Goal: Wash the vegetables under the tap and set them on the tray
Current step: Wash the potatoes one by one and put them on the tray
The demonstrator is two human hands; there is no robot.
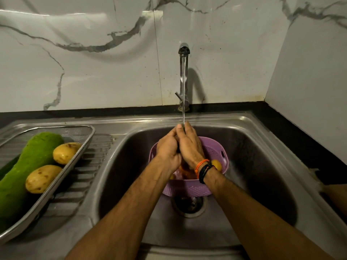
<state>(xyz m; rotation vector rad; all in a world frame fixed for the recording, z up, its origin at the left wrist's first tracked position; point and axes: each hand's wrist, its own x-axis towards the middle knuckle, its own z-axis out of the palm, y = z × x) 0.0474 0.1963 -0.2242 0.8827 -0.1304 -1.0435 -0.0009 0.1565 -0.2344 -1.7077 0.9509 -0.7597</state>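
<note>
Marble-veined wall tiles (93, 62) rise behind a black counter edge (293, 132); wristbands (203, 168), perhaps thread.

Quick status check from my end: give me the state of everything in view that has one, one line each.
tap: running, stream hitting the hands
left hand: pressed against the right, whatever it holds is hidden
right hand: under the stream, fingers extended
purple basket: in the sink, vegetables left inside
tray: on the drainboard, holds a green gourd and two potatoes

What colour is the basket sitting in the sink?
The basket is light purple, with small holes in its wall; the head view shows it.
</note>
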